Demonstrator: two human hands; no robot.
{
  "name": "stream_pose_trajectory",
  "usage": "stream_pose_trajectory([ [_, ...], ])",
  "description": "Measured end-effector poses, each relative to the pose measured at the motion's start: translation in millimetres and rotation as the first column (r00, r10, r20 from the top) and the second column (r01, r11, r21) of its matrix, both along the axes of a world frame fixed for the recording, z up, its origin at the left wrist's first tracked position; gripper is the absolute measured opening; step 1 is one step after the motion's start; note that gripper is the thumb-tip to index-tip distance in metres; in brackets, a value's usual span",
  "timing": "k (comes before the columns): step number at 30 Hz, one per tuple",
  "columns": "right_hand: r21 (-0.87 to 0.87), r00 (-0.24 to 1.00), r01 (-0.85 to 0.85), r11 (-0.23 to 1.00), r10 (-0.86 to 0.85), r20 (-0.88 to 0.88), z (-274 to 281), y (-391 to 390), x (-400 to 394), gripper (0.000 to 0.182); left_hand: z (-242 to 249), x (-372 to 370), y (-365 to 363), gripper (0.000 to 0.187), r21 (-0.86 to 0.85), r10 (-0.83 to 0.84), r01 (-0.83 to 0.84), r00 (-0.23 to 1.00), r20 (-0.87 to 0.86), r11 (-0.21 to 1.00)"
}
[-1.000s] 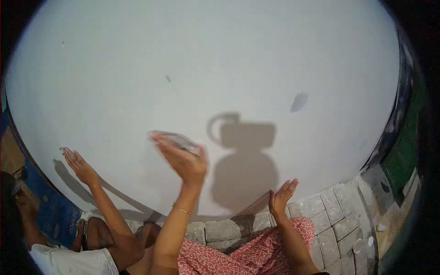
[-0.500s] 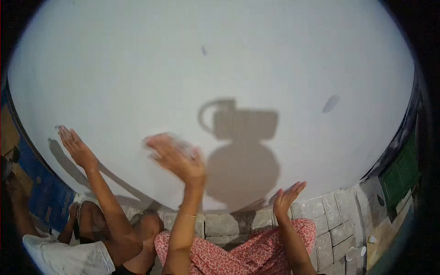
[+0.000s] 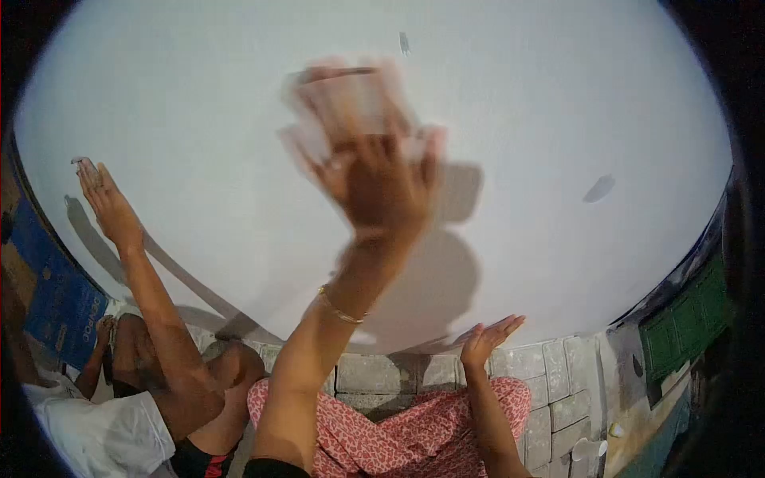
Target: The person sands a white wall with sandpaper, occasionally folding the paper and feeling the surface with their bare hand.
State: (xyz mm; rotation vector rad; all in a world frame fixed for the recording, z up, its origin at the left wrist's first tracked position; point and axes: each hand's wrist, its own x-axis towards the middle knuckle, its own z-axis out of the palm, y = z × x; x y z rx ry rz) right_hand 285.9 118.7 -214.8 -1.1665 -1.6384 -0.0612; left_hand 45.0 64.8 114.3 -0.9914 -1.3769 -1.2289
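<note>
My left hand (image 3: pixel 374 171) is raised over a large white surface (image 3: pixel 526 103), its fingers spread and smeared by motion. A thin bracelet circles that wrist. I see nothing clearly held in it. Down at the right, my right hand (image 3: pixel 488 341) has its fingers stretched out, close to the near edge of the white surface, with nothing in it. A round-headed shadow (image 3: pixel 446 279) falls on the surface, partly hidden behind my left hand. A grey oval patch (image 3: pixel 599 189) and a small narrow mark (image 3: pixel 405 44) show farther up.
Another person's hand (image 3: pixel 107 207) reaches onto the white surface at the left; that person sits beside me in a white shirt (image 3: pixel 111 434). Grey paving blocks (image 3: pixel 374 373) run along the near edge. A green panel (image 3: pixel 685 323) stands at the right, a blue printed sheet (image 3: pixel 60 307) at the left.
My left hand has swept up and to the right across the white surface. My right hand stays low with its fingers stretched out. The view has shifted a little.
</note>
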Motion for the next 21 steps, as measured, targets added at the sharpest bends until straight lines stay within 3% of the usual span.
stream_pose_trajectory([
  [1,0.004,1.0,0.007,1.0,-0.007,-0.019,0,3,-2,0.073,-1,20,3,0.067,-0.166,-0.017,0.006,0.998,-0.068,0.986],
  [3,0.016,0.999,0.019,1.0,-0.018,-0.037,0,4,1,0.074,-40,50,28,0.065,-0.269,-0.326,0.239,0.876,-0.354,0.933],
  [4,0.01,1.0,0.021,1.0,-0.021,-0.02,1,3,1,0.074,-49,55,23,0.065,-0.264,-0.329,0.243,0.874,-0.357,0.933],
  [6,-0.025,0.999,0.03,0.999,-0.03,-0.018,2,1,2,0.075,-64,58,16,0.062,-0.48,-0.307,-0.021,0.744,-0.594,0.877],
  [8,-0.055,0.999,0.022,0.998,-0.024,-0.034,6,2,0,0.077,-59,35,10,0.06,-0.378,-0.264,0.08,0.844,-0.466,0.922],
  [9,-0.09,0.999,0.008,0.996,-0.011,-0.038,6,0,-1,0.08,-48,19,10,0.059,-0.233,-0.243,0.16,0.889,-0.389,0.959],
  [10,-0.1,0.999,0.007,0.995,-0.011,-0.042,6,-1,-1,0.08,-27,5,-8,0.06,-0.32,-0.127,0.043,0.961,-0.245,0.946],
  [11,-0.114,0.999,0.012,0.993,-0.016,-0.035,6,-1,-1,0.08,-12,-14,-10,0.062,-0.129,-0.056,0.031,0.98,-0.19,0.991],
  [12,-0.121,0.999,0.016,0.993,-0.019,-0.028,6,-2,0,0.08,4,-28,-19,0.06,-0.049,0.031,-0.034,0.998,-0.052,0.998],
  [13,-0.117,0.999,0.012,0.993,-0.016,-0.031,5,-2,-1,0.08,13,-41,-21,0.057,0.102,-0.017,0.02,0.999,-0.027,0.995],
  [15,-0.081,0.999,0.009,0.997,-0.013,-0.051,3,0,0,0.079,13,-39,-19,0.055,0.117,0.01,-0.004,0.999,-0.05,0.993],
  [17,-0.087,0.999,0.006,0.996,-0.01,-0.047,9,-3,0,0.079,-13,-20,-12,0.051,-0.052,-0.128,0.12,0.974,-0.185,0.991],
  [19,-0.102,0.999,0.007,0.995,-0.011,-0.043,10,-6,0,0.078,-37,-2,-17,0.049,-0.37,-0.197,0.027,0.882,-0.428,0.929],
  [21,-0.113,0.999,0.003,0.994,-0.009,-0.053,10,-4,-1,0.078,-47,-5,-16,0.047,-0.376,-0.29,0.115,0.844,-0.452,0.92],
])
